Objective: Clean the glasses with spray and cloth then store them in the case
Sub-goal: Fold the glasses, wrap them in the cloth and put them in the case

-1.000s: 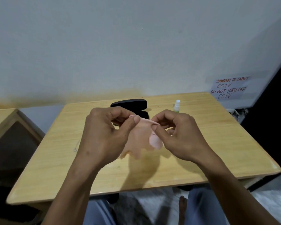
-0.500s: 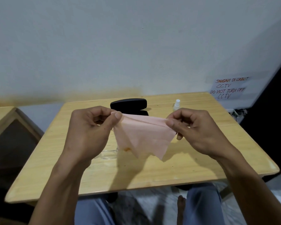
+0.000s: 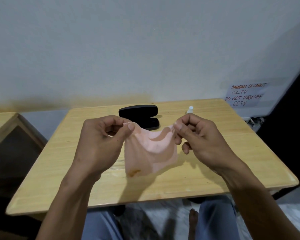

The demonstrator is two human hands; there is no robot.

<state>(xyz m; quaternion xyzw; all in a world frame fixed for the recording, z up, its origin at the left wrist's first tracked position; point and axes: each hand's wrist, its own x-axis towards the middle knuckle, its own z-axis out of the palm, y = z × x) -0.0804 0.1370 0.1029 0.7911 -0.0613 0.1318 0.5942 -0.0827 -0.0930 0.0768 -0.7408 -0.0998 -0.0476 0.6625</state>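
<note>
At the far left stands a second wooden table (image 3: 3, 129), just apart from the light wooden worktop (image 3: 59, 170) that fills the middle of the view. The left hand (image 3: 100, 144) is raised above the worktop with its fingers curled, and its thumb and forefinger pinch the upper left corner of a thin pink cloth (image 3: 151, 153). The cloth hangs between the two hands, sagging in the middle, with its lower edge close to the worktop surface and a small orange-brown mark near its lower left corner. Behind the cloth, toward the far edge of the worktop, a black glasses case (image 3: 139, 113) lies open, its lid lifted above the lower half, part of which is hidden by the cloth and the fingers. The glasses themselves cannot be clearly made out; only a faint transparent shape shows on the worktop below the left hand. To the right of the case, a small spray bottle (image 3: 190, 109) with a white cap stands upright, its lower part hidden behind the right hand (image 3: 203, 141). That hand pinches the upper right corner of the cloth between thumb and forefinger, the other fingers loosely curled. Farther right, a handwritten paper sign (image 3: 244, 95) about CCTV is fixed to the wall.
</note>
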